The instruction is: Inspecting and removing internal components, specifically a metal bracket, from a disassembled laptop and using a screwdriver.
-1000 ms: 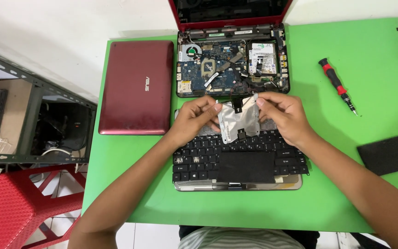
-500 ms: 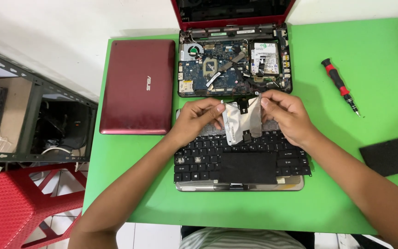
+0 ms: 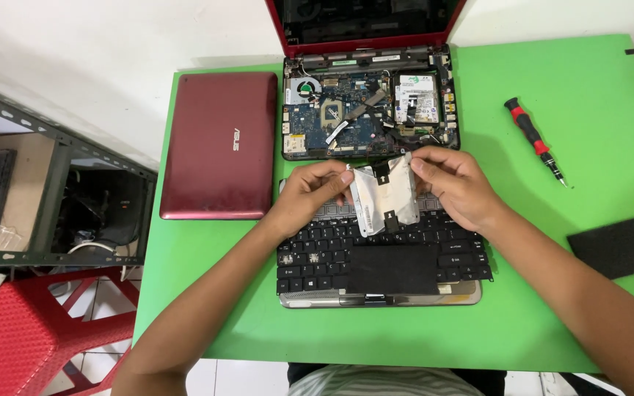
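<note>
1. Green table fills most of the view, with a white wall behind it, a metal shelf to the left and a red stool below that.
2. On the table lies the opened laptop base, its circuit board bare; a closed red laptop sits just beside it to the left.
3. Nearer the person rests the detached keyboard panel. A pull on the sheet above it could strain any thin cable that joins panel and base, though none can be made out.
4. A red-handled screwdriver lies well apart, to the right.
5. Left hand pinches the left edge of the silver foil sheet, fingers closed on it.
6. Right hand pinches the sheet's top right corner likewise. Thin foil could crease or tear if the two hands pull apart.
</note>
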